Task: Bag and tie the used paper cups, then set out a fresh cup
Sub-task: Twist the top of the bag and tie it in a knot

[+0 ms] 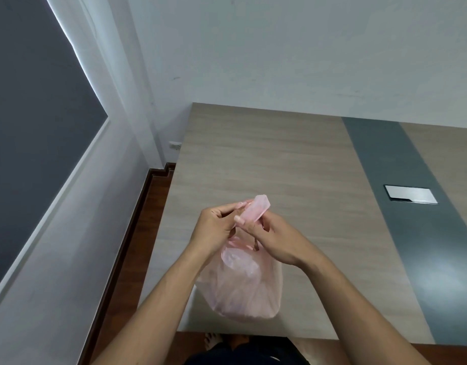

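Showing both hands raised over the near edge of the table, this view centres on a thin pink plastic bag. The left hand has its fingers curled closed around one handle strip of the bag, thumb pressed against the forefinger. The right hand is likewise closed, pinching the other handle strip, which stands up as a flat pink loop between the two hands. The bag's body hangs below the hands, bulging and translucent, with its lower part at the table's near edge; whether it rests on the surface cannot be told. Pale shapes show faintly through the plastic, but they are too blurred to identify as cups. The table has a light wood-grain top crossed by a grey band running from the far edge to the near edge on the right side. A rectangular metal cover plate is set into this band. Beyond the table's left edge lie a dark wooden floor and a white wall.
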`<act>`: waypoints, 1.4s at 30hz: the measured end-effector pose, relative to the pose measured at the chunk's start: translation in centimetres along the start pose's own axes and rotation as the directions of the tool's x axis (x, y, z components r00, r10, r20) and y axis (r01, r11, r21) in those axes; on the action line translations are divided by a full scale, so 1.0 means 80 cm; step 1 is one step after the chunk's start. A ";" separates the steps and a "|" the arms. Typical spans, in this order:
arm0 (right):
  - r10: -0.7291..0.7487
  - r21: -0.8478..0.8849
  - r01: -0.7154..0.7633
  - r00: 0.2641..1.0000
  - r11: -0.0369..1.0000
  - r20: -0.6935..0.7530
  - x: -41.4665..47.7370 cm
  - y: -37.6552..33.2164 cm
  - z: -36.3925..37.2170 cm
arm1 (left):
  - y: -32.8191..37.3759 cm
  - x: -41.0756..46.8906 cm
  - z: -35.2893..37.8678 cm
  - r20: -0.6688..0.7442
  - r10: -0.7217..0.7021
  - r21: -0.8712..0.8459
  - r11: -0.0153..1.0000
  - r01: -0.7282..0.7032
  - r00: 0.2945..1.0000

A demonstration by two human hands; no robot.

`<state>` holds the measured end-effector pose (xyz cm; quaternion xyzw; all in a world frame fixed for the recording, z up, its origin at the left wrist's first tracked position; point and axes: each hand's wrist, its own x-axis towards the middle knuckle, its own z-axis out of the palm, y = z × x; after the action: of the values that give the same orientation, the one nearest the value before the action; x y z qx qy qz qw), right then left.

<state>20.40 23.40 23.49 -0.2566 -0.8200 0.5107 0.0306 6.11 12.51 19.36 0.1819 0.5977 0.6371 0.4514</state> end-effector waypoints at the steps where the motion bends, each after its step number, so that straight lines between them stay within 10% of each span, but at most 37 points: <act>1: 0.039 0.039 -0.037 0.999 0.999 -0.032 0.000 -0.002 0.003 | 0.000 0.000 0.001 -0.016 0.018 -0.003 1.000 -0.018 1.000; 10: 0.129 0.095 -0.104 0.941 0.990 -0.314 0.010 0.003 0.022 | -0.008 -0.004 0.008 -0.140 0.157 0.010 0.988 -0.157 0.978; 21: 0.156 0.190 -0.069 0.855 0.979 -0.495 0.019 0.019 0.026 | 0.000 -0.009 0.012 -0.312 0.382 0.502 0.844 -0.190 0.870; 31: 0.173 0.008 -0.179 0.939 0.984 -0.296 0.014 0.020 0.015 | 0.008 -0.007 0.017 0.000 0.614 0.642 0.605 -0.471 0.789; 38: 0.176 0.454 -0.224 0.973 0.862 0.146 -0.005 -0.002 -0.005 | 0.009 0.011 -0.004 0.035 0.584 0.689 0.573 -0.443 0.811; 42: 0.055 0.416 -0.172 0.959 0.893 0.278 -0.014 0.009 -0.016 | 0.009 0.016 -0.014 0.067 0.477 0.719 0.586 -0.374 0.877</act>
<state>22.04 24.18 23.69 -0.2222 -0.6649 0.7113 -0.0502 4.30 12.93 19.39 0.4368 0.7638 0.4547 0.1382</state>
